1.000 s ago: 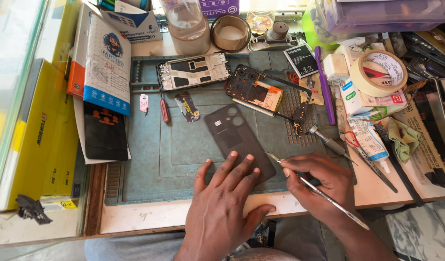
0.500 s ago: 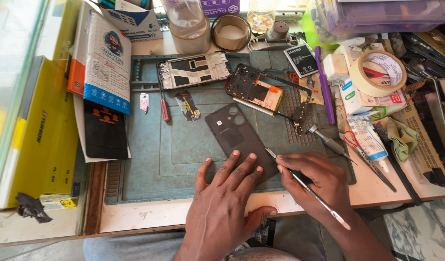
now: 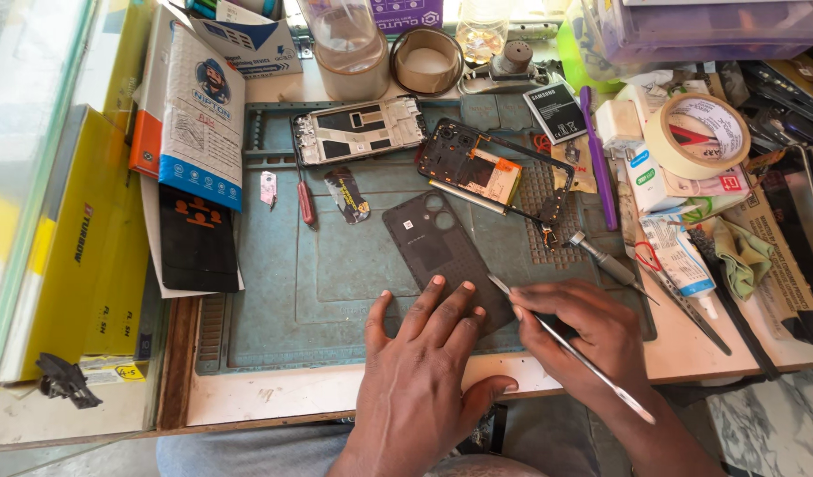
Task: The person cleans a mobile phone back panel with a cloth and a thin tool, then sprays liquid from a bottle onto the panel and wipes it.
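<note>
The right hand (image 3: 592,331) has raised the metal pry tool (image 3: 570,347) to the dark back cover (image 3: 442,252) edge. The left hand (image 3: 420,353) presses it flat, fingers spread, near the table (image 3: 274,393) front edge. Cover already detached; frame (image 3: 495,172) lies apart.

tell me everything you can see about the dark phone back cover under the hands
The phone back cover is a dark grey, matte, plastic-looking panel with rounded corners and round camera cutouts near its upper end. It lies flat and angled on the teal work mat, upper end pointing up-left. The left hand presses spread fingers on its lower end, hiding that part. The right hand holds a thin metal tool whose tip meets the cover's right edge.
</note>
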